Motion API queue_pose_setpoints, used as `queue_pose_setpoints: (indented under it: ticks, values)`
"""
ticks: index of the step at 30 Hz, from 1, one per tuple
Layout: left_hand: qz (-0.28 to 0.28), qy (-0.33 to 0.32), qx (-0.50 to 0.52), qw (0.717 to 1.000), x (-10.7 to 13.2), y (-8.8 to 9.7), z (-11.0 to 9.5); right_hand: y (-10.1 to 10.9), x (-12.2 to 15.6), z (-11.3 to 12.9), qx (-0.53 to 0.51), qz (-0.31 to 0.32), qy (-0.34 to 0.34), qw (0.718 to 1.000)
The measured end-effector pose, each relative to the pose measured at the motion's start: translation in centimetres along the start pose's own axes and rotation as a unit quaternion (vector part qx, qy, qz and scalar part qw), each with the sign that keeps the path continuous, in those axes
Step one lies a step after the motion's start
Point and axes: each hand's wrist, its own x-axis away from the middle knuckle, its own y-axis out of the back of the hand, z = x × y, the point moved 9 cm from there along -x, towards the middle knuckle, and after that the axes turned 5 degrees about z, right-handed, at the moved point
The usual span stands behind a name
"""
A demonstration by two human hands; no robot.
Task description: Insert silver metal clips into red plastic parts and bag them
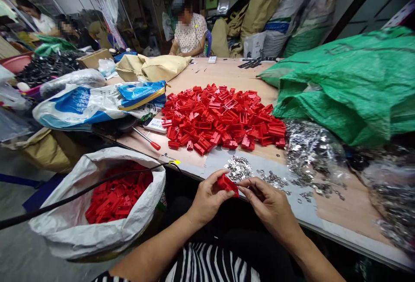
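Observation:
My left hand (210,194) grips a red plastic box-shaped part (228,184) between thumb and fingers, just over the table's front edge. Close against its right end, my right hand (266,199) has thumb and forefinger pinched together. Whatever that pinch holds is too small to make out. Beyond both hands, a big heap of the same red plastic parts (220,118) covers the middle of the table. Small shiny metal pieces (239,168) lie in a pile right behind the red part, with more scattered metal pieces (274,180) to the right.
On my left stands an open white sack (152,206) holding red parts, with a black cable (81,193) across it. A red-handled tool (147,138) lies by the heap. To the right are a green sack (350,83) and a clear bag of metal pieces (314,148). A person (191,33) sits opposite.

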Motion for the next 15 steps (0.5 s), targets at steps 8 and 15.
queue_pose_setpoints:
  ticks: [8, 15]
  values:
    - [0.132, 0.204, 0.384, 0.891, 1.4, -3.8, 3.2, 0.4, -0.1, 1.7, 0.003, -0.005, 0.092, 0.996]
    - [0.142, 0.231, 0.421, 0.866, 2.1, -4.1, 3.2, 0.0, 0.3, 3.2, 0.026, 0.049, 0.183, 0.982]
